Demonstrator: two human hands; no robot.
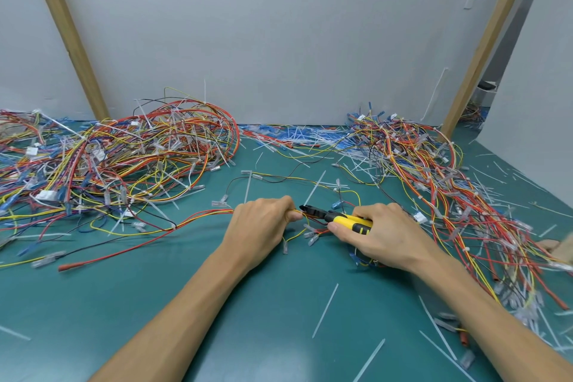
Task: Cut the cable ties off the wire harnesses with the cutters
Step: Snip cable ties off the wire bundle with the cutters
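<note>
Head view looks down on a teal worktop (279, 304). The right hand (381, 236) has its grip wrapped round the yellow-handled, black-nosed cutters (338, 218), whose nose points at the left hand (260, 226). Just left of the cutters' nose, the left hand's grip is pinched tight on a thin harness of red and yellow wires (201, 217), which trails off across the worktop further left of the cutters. The white plastic cable tie to be cut is probably at the nose, but it is too small to make out. Nor can I tell whether the jaws are apart or together.

For a clean cut, the left hand should hold the harness taut and turn the tie's strap up towards the nose. Only one blade tip should slip under the strap, flat along the wires, so the insulation is not nicked. The left fingertips sit very close to the nose and are better drawn back before squeezing.

A tangled heap of multicoloured harnesses (117, 158) lies well left of the cutters. A second tangled heap (434, 170) lies to their right. White tie offcuts (325, 310) lie on the near side of the cutters.
</note>
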